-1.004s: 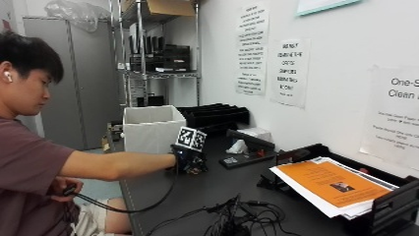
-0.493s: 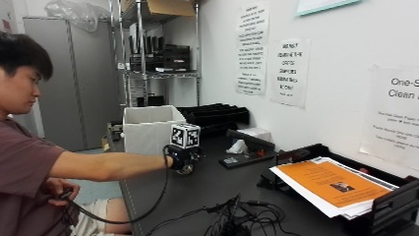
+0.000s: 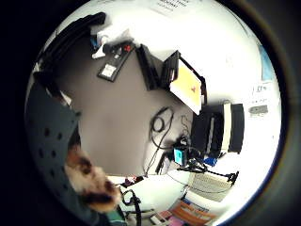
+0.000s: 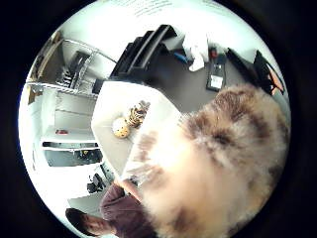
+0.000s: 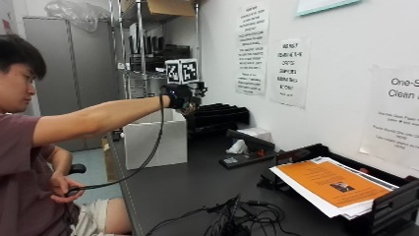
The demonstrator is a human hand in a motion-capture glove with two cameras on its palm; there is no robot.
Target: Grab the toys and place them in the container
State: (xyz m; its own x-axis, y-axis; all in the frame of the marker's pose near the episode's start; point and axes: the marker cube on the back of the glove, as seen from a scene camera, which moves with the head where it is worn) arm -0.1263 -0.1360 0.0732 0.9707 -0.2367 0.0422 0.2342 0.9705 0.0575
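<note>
My gloved right hand (image 5: pixel 175 96) is raised at shoulder height over the back edge of the white container (image 5: pixel 157 140), gripping a fluffy cream-and-brown plush toy (image 5: pixel 192 106). The plush toy (image 4: pixel 218 163) fills much of the thumb side palm view, and a corner of it (image 3: pixel 91 181) shows in the little finger side view. Below the palm the container (image 4: pixel 106 101) stands open. Inside it lie a tiger-striped toy (image 4: pixel 137 115) and a pale round toy (image 4: pixel 120 127).
Black stacked trays (image 5: pixel 216 118) stand behind the container against the wall. A black desk device (image 5: pixel 252 150) and a paper tray with an orange sheet (image 5: pixel 334 187) sit further right. Cables (image 5: pixel 229 221) lie near the table's front. A metal shelf (image 5: pixel 140 54) rises at the back.
My hand has risen from just above the table beside the container to shoulder height over its back edge, carrying the plush toy up with it.
</note>
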